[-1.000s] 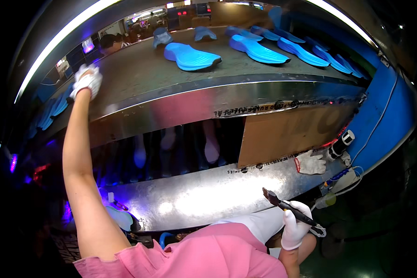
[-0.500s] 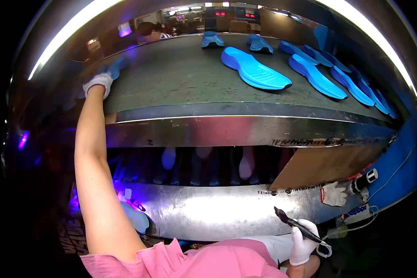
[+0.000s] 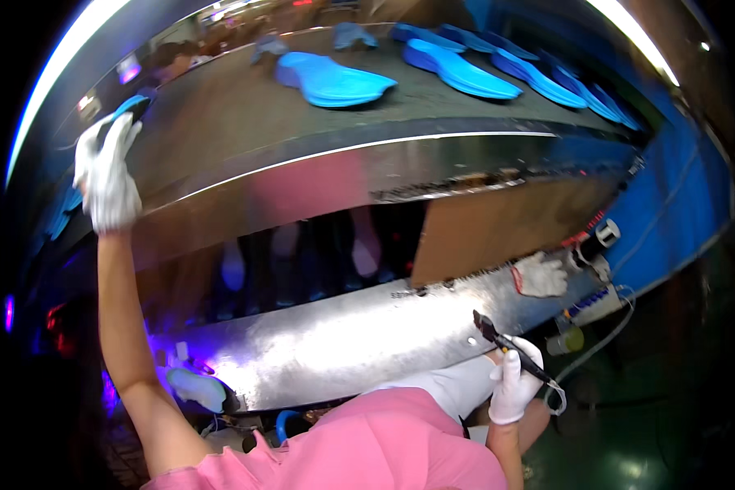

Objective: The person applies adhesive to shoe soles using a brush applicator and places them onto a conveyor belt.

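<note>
My left hand (image 3: 110,184), in a white glove, is stretched out at the far left, its fingers closed on a blue shoe sole (image 3: 131,104). More blue shows to the left of the wrist; whether it is the same sole, I cannot tell. Low on the right, my right hand (image 3: 514,382), also gloved, grips a black-handled brush (image 3: 514,347) with a dark, flat tip and a white cord at its rear. On the dark green belt (image 3: 220,122) lies a blue sole (image 3: 331,80), with several more further right.
A steel ledge (image 3: 318,343) runs below the belt, with a cardboard sheet (image 3: 498,224) leaning above it. A spare glove (image 3: 541,276) and a black cylinder (image 3: 592,243) lie at the right. At the ledge's left end sits a pale sole (image 3: 196,388). Soles stand on the shelf beneath.
The view has swung, shifting belt and soles left and up. My left hand has come nearer, up off the belt. My right hand keeps its hold on the brush.
</note>
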